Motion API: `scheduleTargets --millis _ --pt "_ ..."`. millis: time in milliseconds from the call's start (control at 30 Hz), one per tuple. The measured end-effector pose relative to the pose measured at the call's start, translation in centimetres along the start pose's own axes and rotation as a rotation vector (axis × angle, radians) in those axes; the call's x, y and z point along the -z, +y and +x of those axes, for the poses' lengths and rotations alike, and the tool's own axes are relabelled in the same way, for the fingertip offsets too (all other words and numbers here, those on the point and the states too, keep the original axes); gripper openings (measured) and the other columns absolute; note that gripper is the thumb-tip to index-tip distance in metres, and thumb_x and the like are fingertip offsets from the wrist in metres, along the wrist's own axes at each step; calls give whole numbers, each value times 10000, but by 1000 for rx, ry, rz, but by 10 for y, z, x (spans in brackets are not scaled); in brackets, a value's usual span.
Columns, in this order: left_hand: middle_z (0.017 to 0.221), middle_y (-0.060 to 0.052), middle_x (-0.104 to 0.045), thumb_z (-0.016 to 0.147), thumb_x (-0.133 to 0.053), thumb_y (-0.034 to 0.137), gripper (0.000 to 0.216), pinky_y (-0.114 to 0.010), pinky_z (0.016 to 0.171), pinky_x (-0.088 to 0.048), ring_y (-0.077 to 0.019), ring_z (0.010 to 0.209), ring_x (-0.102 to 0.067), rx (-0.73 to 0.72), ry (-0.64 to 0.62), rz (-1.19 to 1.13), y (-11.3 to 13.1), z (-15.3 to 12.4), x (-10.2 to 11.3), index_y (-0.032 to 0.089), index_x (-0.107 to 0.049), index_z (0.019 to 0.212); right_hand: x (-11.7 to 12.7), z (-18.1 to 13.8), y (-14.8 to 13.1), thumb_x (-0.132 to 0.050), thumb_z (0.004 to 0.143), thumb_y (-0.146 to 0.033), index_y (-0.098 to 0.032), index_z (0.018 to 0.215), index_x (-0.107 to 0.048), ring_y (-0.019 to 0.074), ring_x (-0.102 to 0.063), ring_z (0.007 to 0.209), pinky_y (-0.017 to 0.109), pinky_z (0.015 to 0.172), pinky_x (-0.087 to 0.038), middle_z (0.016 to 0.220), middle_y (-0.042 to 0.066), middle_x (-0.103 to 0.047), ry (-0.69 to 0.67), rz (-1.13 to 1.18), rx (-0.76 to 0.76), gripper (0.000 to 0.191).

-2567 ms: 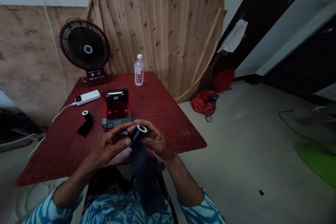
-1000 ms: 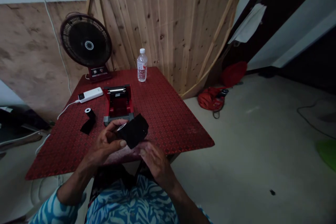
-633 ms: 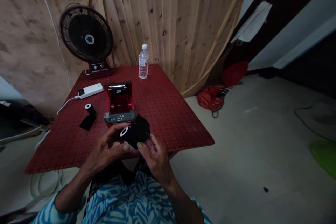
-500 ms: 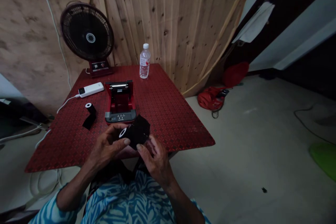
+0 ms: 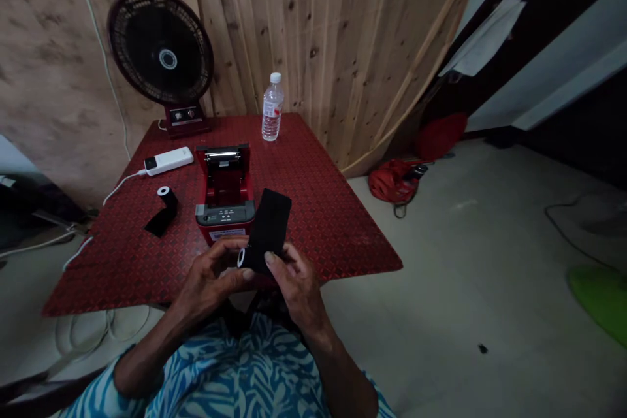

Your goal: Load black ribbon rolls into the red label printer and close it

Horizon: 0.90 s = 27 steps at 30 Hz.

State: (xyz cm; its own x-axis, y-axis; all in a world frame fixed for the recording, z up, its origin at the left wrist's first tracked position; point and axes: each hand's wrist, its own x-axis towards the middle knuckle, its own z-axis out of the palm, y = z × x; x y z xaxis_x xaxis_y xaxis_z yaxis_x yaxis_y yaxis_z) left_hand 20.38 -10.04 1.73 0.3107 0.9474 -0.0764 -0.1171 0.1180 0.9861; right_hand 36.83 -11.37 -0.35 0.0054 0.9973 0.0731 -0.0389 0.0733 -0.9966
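Both my hands hold a black paper roll (image 5: 270, 225) with a white core, just off the table's front edge. My left hand (image 5: 210, 281) grips the core end between thumb and fingers. My right hand (image 5: 296, 284) pinches the other end, thumb on top. A loose strip of the roll stands up and away from me. Just beyond the hands sits a small red and black label printer (image 5: 225, 214), its lid raised and its red bay showing. Left of it, a second black roll (image 5: 167, 197) lies partly unrolled on the table.
On the red patterned table (image 5: 323, 202) stand a fan (image 5: 166, 59) at the back left and a water bottle (image 5: 272, 111). A white power bank (image 5: 169, 161) with a cable lies at the left. A red bag (image 5: 392, 181) rests on the floor to the right.
The loose strip has been straightened from a bunched shape and now points away from me. Both hands have shifted slightly right and toward me with the roll.
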Motion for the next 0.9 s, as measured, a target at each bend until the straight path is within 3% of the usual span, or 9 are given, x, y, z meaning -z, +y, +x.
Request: scheduleTargets --millis 67,200,367,433,633,700,800,900 --pt "1031 -64 -694 676 -781 297 432 -332 835 -499 -225 948 -638 0 22 73 2 2 2 204 -631 1070 -1 -1 -2 -545 872 -363 -199 898 -607 154 -608 817 243 737 -488 867 23 -635 11 -69 83 177" --pt "820 -26 -686 660 -780 356 328 -260 702 -486 -169 763 -624 52 55 173 8 3 5 163 -652 892 -2 -6 -12 -547 862 -254 -193 826 -584 143 -578 793 241 717 -463 837 27 -592 38 -309 332 80" --pt "913 -41 -688 701 -745 344 326 -288 775 -490 -182 843 -626 143 -149 78 16 -1 7 161 -641 949 -2 -10 -18 -520 869 -191 -196 759 -528 118 -555 710 211 614 -440 777 12 -561 58 -395 466 110" --pt "924 -49 -687 700 -745 334 327 -302 786 -496 -193 863 -629 139 -159 71 16 -3 9 162 -636 956 -3 -8 -19 -514 872 -183 -197 784 -534 123 -570 740 218 638 -450 804 19 -579 47 -396 483 92" --pt "870 -39 -673 691 -750 283 242 -287 753 -505 -179 829 -626 -2 -46 255 9 -6 22 173 -645 880 -8 1 -23 -519 871 -191 -198 849 -561 137 -593 763 250 707 -481 804 20 -597 12 -367 460 48" --pt "856 -40 -679 678 -751 289 234 -287 739 -509 -183 812 -631 -35 -6 312 12 -6 26 172 -644 850 -7 3 -21 -547 861 -218 -208 956 -581 150 -611 822 262 739 -497 872 29 -622 -10 -304 422 100" --pt "813 -44 -685 648 -752 336 260 -287 675 -515 -196 761 -633 -84 159 413 31 1 34 169 -647 817 1 5 -15 -573 860 -280 -253 1198 -522 174 -621 960 301 831 -511 1084 56 -622 -1 -139 351 342" --pt "892 -48 -687 611 -764 377 354 -291 687 -513 -215 820 -629 -184 363 515 57 21 48 181 -649 883 19 8 -4 -537 887 -293 -271 1222 -513 176 -619 988 333 880 -504 1143 67 -596 117 -94 328 337"
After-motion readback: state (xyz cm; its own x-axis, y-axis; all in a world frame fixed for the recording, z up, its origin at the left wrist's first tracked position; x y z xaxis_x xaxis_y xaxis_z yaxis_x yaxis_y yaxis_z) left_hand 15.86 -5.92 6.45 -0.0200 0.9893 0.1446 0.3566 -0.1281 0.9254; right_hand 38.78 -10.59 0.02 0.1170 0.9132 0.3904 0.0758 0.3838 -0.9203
